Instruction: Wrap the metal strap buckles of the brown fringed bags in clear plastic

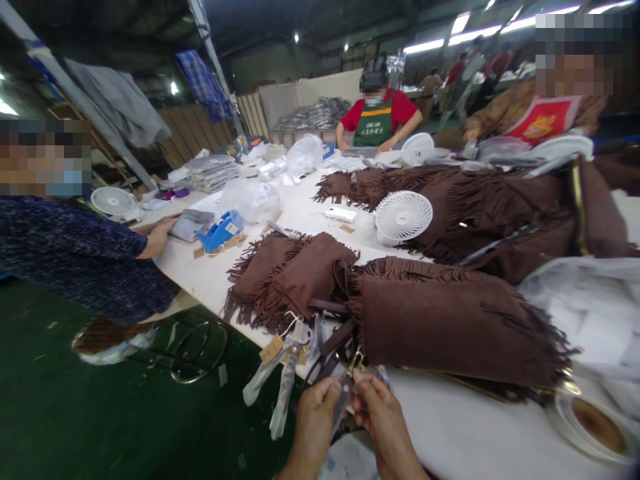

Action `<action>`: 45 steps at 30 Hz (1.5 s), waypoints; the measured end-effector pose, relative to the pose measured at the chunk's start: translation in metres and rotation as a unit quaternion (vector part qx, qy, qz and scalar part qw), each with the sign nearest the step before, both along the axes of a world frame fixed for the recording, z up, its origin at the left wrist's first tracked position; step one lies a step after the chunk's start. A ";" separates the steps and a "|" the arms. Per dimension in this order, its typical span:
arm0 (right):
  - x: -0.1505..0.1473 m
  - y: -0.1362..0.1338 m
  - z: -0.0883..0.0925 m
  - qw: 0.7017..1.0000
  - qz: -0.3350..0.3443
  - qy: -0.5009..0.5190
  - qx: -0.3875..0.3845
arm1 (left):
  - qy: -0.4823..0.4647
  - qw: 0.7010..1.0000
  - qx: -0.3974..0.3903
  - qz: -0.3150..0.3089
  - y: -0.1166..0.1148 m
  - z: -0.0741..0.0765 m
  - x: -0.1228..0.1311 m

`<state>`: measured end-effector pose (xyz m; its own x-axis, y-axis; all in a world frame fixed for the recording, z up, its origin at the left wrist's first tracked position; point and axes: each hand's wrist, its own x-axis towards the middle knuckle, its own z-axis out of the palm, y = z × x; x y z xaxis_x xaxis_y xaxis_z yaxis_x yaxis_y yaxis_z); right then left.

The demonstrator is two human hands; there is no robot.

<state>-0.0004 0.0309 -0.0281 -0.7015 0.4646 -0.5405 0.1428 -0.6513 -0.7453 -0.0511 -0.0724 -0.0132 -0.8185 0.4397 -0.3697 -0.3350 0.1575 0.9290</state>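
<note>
My left hand (314, 421) and my right hand (381, 419) meet at the table's front edge. Both pinch a small clear plastic wrap (345, 395) around a strap end, just under a gold clasp (356, 361). The strap (336, 341) runs up to a brown fringed suede bag (445, 323) lying flat in front of me. A second brown fringed bag (290, 273) lies to its left, with paper tags (273, 348) and clear plastic strips (286, 380) hanging over the edge.
A white table (450, 427) carries a heap of brown fringed bags (500, 200), small white fans (403, 217), a blue tape dispenser (220, 230), plastic bags (253, 200) and a tape roll (595, 423). A person's arm (75, 253) leans on the left; other people work at the far end.
</note>
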 end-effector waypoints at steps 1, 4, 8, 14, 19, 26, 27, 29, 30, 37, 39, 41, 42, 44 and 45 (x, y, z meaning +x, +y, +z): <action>0.000 0.001 0.002 1.000 0.001 0.003 -0.004 | 0.005 1.000 0.003 -0.001 0.004 0.002 -0.002; -0.001 0.001 0.007 1.000 -0.014 0.008 -0.024 | 0.015 1.000 -0.009 -0.004 0.008 0.004 -0.004; -0.003 -0.002 0.014 0.997 -0.048 0.022 -0.049 | 0.042 0.998 -0.042 -0.001 0.006 0.004 -0.006; -0.003 -0.002 0.020 0.997 -0.050 0.028 -0.058 | 0.076 0.996 -0.051 0.001 0.017 0.014 -0.011; -0.005 0.000 0.015 0.998 -0.063 0.010 -0.025 | 0.103 0.993 -0.056 -0.009 0.029 0.022 -0.014; -0.001 0.005 -0.001 0.997 -0.031 0.025 0.073 | 0.128 0.988 -0.082 -0.008 0.036 0.019 -0.012; 0.001 0.005 -0.005 0.996 -0.030 0.023 0.081 | 0.132 0.988 -0.080 -0.009 0.037 0.019 -0.012; 0.003 0.004 -0.013 0.996 -0.023 0.016 0.085 | 0.141 0.987 -0.077 -0.009 0.040 0.020 -0.014; 0.004 0.002 -0.016 0.997 -0.016 0.016 0.080 | 0.143 0.987 -0.077 -0.008 0.041 0.021 -0.015; 0.001 -0.005 -0.029 0.992 0.064 0.101 -0.024 | 0.114 0.991 -0.072 0.001 0.047 0.029 -0.021; -0.002 -0.003 -0.033 0.990 0.079 0.107 -0.043 | 0.109 0.992 -0.069 0.002 0.049 0.029 -0.023; -0.003 -0.002 -0.034 0.989 0.081 0.111 -0.048 | 0.111 0.992 -0.065 -0.004 0.053 0.028 -0.025; -0.004 -0.001 -0.034 0.989 0.083 0.111 -0.046 | 0.113 0.992 -0.064 -0.007 0.056 0.028 -0.026; -0.006 -0.001 -0.030 0.991 0.081 0.102 -0.036 | 0.117 0.991 -0.064 -0.009 0.061 0.029 -0.027; -0.007 0.000 -0.026 0.993 0.074 0.092 -0.027 | 0.120 0.991 -0.067 -0.008 0.063 0.031 -0.028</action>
